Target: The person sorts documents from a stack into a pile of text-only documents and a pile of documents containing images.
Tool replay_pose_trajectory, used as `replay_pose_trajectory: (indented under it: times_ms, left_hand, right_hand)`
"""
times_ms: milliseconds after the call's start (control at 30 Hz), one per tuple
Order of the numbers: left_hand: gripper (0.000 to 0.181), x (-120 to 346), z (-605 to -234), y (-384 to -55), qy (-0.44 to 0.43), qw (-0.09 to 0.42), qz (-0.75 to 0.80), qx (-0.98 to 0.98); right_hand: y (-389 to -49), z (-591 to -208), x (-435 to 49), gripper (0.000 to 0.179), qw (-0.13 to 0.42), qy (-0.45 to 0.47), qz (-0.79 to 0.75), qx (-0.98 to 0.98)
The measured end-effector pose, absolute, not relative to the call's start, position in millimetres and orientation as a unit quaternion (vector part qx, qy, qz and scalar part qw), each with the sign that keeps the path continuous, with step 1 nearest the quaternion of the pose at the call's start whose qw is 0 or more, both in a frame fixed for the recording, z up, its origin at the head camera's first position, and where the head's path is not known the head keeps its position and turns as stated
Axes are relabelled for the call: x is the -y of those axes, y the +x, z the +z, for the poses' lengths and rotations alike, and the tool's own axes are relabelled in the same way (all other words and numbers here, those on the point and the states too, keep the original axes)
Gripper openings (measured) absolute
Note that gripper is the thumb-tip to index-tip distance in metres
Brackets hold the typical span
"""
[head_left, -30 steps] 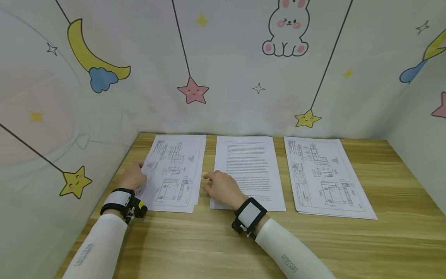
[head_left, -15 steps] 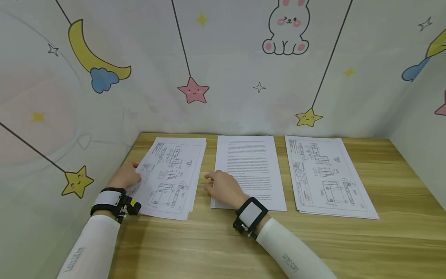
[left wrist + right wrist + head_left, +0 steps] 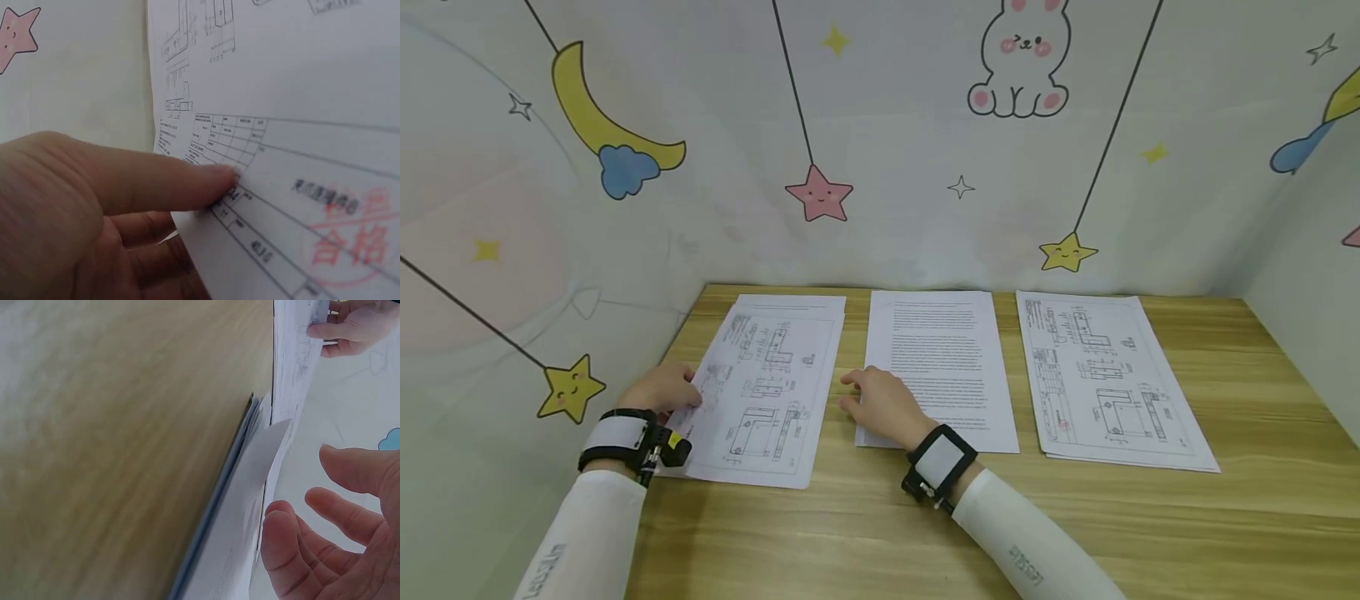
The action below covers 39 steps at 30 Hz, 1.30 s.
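In the head view my left hand [image 3: 660,390] pinches the left edge of a sheet with a technical drawing [image 3: 775,375], top of the left paper pile. The left wrist view shows the thumb [image 3: 187,181] flat on the sheet's printed table, near a red stamp [image 3: 350,244], with the fingers curled underneath. Behind its far edge a page with text lines [image 3: 797,302] peeks out. My right hand [image 3: 886,406] hovers with loosely bent fingers by the left side of a middle pile of text pages [image 3: 936,350]. It holds nothing; one page corner [image 3: 275,440] there curls up.
At the right lies another paper pile topped by a similar drawing [image 3: 1101,375]. All the piles lie on a wood-grain table [image 3: 850,533]. A printed cloth wall [image 3: 895,233] stands along its back, with more cloth at both sides.
My left hand has moved left and toward me, drawing the top sheet with it. The text page beneath now shows at the far edge. My right hand has hardly moved.
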<state>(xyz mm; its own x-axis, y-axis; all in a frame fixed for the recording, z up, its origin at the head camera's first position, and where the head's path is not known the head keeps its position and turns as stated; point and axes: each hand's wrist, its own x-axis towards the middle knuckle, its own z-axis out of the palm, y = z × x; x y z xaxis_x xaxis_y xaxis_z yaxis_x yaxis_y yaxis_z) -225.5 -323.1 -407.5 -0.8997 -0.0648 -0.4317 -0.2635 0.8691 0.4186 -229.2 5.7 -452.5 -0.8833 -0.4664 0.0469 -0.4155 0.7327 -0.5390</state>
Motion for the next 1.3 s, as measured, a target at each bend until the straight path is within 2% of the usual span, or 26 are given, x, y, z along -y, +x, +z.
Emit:
replay_pose_trajectory:
  times_ms: [100, 267, 367, 600, 867, 967, 1133, 1300]
  left_hand:
    - [0.044, 324.4, -414.1, -226.5, -0.104, 0.203, 0.232, -0.945]
    - [0.078, 320.9, -421.5, -233.1, -0.132, 0.163, 0.184, -0.96]
    - [0.088, 315.3, -426.6, -237.8, -0.122, 0.146, 0.177, -0.966]
    - [0.068, 293.5, -438.3, -241.9, -0.129, 0.127, 0.15, -0.972]
    - [0.073, 279.7, -434.3, -239.6, -0.159, 0.124, 0.119, -0.972]
    - [0.075, 278.9, -434.1, -238.7, -0.167, 0.124, 0.129, -0.97]
    - [0.073, 278.5, -434.1, -236.6, -0.174, 0.119, 0.148, -0.966]
    - [0.068, 280.2, -432.1, -236.5, -0.17, 0.112, 0.164, -0.965]
  right_hand:
    - [-229.0, -452.1, -5.0, 0.035, 0.044, -0.239, -0.276, -0.93]
    - [-228.6, -452.0, -4.6, 0.034, 0.044, -0.239, -0.277, -0.929]
    - [-228.0, -452.0, -5.0, 0.034, 0.047, -0.238, -0.28, -0.929]
    - [-224.1, -451.3, -4.2, 0.035, 0.063, -0.239, -0.308, -0.919]
    - [-216.2, -453.6, 13.3, 0.048, 0.139, -0.262, -0.383, -0.875]
    - [-210.9, -455.9, 21.7, 0.052, 0.153, -0.292, -0.34, -0.881]
    - [-200.3, -459.6, 30.9, 0.053, 0.126, -0.348, -0.221, -0.902]
    - [-194.9, -460.6, 33.6, 0.056, 0.123, -0.355, -0.152, -0.914]
